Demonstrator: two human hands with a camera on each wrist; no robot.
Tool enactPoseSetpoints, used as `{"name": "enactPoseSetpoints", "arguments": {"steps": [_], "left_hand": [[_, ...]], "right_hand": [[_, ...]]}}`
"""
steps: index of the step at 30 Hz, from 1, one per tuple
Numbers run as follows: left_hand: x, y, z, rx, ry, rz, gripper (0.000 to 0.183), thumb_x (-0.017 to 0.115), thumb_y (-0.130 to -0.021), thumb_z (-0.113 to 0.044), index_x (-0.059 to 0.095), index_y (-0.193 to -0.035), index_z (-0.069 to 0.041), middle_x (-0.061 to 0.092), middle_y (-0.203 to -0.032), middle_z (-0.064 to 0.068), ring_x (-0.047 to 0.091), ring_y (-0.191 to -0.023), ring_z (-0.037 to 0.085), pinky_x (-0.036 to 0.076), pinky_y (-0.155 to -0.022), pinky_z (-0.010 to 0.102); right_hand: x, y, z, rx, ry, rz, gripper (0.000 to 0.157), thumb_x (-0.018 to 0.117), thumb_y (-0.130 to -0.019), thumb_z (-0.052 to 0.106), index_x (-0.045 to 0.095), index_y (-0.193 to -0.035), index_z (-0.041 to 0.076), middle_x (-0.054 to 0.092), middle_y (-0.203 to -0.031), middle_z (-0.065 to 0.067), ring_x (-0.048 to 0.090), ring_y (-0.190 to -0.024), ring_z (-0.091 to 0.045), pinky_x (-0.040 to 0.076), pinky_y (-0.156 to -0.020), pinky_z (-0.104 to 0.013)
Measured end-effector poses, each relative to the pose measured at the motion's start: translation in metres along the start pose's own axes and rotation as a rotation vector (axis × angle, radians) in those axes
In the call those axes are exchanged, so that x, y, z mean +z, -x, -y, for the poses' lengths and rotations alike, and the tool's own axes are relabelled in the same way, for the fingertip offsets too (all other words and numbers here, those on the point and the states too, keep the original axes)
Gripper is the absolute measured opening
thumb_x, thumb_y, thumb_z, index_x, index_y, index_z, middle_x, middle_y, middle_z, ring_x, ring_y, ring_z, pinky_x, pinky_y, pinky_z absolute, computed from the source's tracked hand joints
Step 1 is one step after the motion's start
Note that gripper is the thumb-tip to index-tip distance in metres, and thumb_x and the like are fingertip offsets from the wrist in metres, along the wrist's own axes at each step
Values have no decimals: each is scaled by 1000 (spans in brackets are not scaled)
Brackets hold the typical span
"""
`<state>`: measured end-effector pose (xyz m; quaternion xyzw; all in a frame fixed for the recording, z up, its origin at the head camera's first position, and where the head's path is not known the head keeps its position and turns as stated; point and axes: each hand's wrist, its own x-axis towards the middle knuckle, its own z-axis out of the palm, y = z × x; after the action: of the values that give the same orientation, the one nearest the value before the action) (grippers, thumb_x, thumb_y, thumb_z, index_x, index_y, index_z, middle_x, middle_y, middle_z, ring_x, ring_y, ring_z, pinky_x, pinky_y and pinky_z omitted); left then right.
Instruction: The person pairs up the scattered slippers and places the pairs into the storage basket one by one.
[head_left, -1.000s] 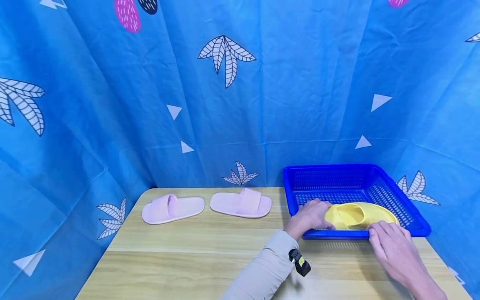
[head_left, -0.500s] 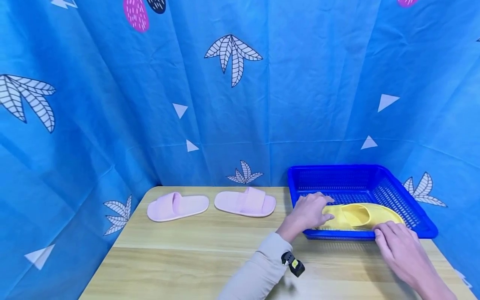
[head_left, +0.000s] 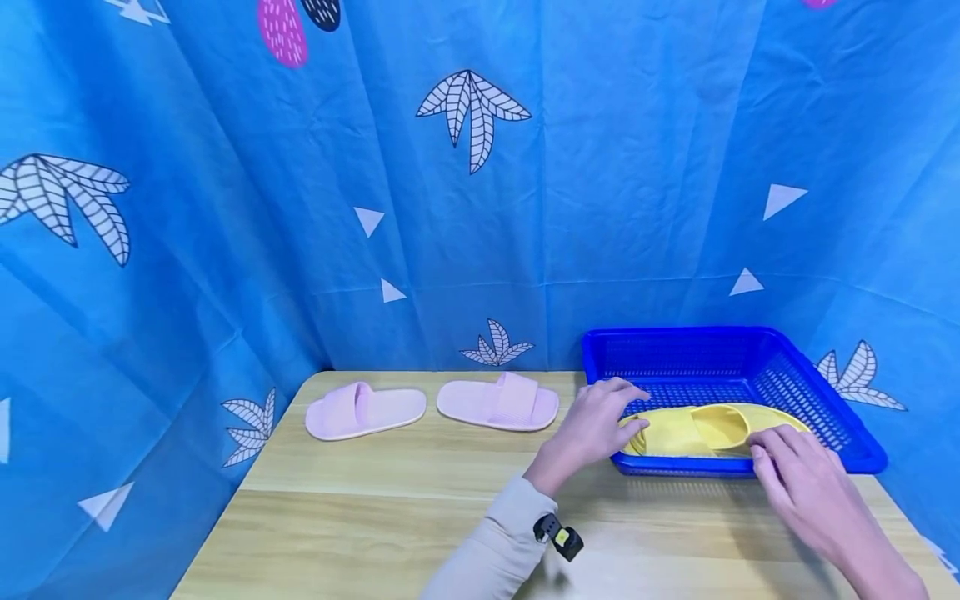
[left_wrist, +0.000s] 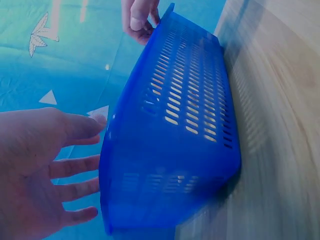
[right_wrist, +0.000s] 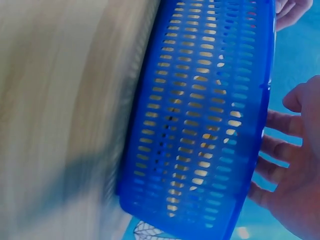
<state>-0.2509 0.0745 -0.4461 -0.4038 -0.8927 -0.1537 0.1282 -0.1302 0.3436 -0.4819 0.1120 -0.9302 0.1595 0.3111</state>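
A yellow slipper [head_left: 671, 432] lies inside the blue plastic basket [head_left: 690, 467], along its front wall. My left hand [head_left: 594, 419] is over the basket's front left corner, beside the slipper's left end, with fingers extended and thumb apart. In the left wrist view, the spread fingers of that left hand [left_wrist: 42, 165] reach over the basket's edge and hold nothing. My right hand [head_left: 798, 479] is at the front rim near the slipper's right end. From the right wrist, this right hand [right_wrist: 300, 155] has loosely extended fingers over the rim; their tips are hidden behind the basket wall.
Two pink slippers, a left one [head_left: 366, 412] and a right one [head_left: 498, 402], lie along the back of the wooden table [head_left: 360, 533]. A blue patterned curtain [head_left: 630, 167] hangs behind. A black strap [head_left: 558, 535] circles the left sleeve.
My left hand has let go of the yellow slipper's left end and drawn back leftward, uncovering it. The right hand stays by the front rim. The head view has shifted slightly.
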Motion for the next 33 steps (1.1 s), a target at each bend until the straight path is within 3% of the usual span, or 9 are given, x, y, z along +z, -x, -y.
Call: {"name": "enactPoseSetpoints", "arguments": {"steps": [12,19,27,33], "left_hand": [[-2,30,17,-27,86,-102,35,62,-104,-35,63,-137,-24,60,-138,-5,56,-126,13,46,-102,33],[-6,45,25,-48,105,-124,37,60,-104,-37,62,-139,-24,60,-139,-5,55,-128,14,46,-103,37],[-12,65,30,-87,105,-144,42,62,-103,-40,60,-141,-24,59,-141,-4,54,-132,16,45,-105,42],[-16,80,40,-57,75,-205,46,66,-100,-40,59,-142,-23,60,-141,-1,55,-129,16,45,-102,45]], "right_hand": [[-1,-15,16,-22,-75,12,26,62,-99,10,65,-124,5,61,-125,-21,49,-120,-47,33,-97,-68],[0,-19,25,-30,-86,34,36,63,-100,12,60,-134,3,58,-132,-21,50,-121,-46,37,-92,-67],[0,-24,35,-35,-111,33,42,64,-101,15,57,-140,3,57,-135,-22,49,-124,-45,35,-100,-66],[1,-33,45,-20,-157,37,43,63,-102,16,56,-143,7,56,-137,-19,48,-126,-43,37,-99,-65]]}}
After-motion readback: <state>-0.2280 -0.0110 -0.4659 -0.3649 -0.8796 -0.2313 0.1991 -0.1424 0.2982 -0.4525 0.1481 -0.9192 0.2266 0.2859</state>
